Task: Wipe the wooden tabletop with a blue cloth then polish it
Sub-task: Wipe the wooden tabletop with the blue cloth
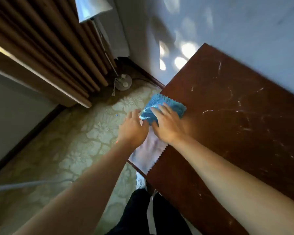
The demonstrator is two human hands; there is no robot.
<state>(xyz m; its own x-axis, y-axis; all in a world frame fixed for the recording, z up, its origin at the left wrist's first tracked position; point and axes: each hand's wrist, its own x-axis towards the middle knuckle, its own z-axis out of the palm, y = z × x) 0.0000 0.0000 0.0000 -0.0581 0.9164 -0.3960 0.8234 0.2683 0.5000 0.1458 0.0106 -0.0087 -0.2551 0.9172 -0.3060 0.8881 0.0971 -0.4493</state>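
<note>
A dark reddish wooden tabletop point(227, 126) fills the right of the view, with pale streaks and scratches across it. A blue cloth point(161, 106) with zigzag edges lies over the table's left edge, partly hanging off. My right hand point(168, 124) presses flat on the cloth, fingers spread. My left hand point(133, 128) hovers just beyond the table edge, fingers touching the cloth's overhanging end; its grip is hard to make out. A second pale lilac cloth point(148, 153) hangs over the same edge, below both hands.
A floor lamp's round base point(123, 82) stands in the corner by brown curtains point(49, 53). Patterned pale floor point(75, 141) lies left of the table. A white wall point(227, 22) runs behind the table. My dark trousers point(143, 214) are at the bottom.
</note>
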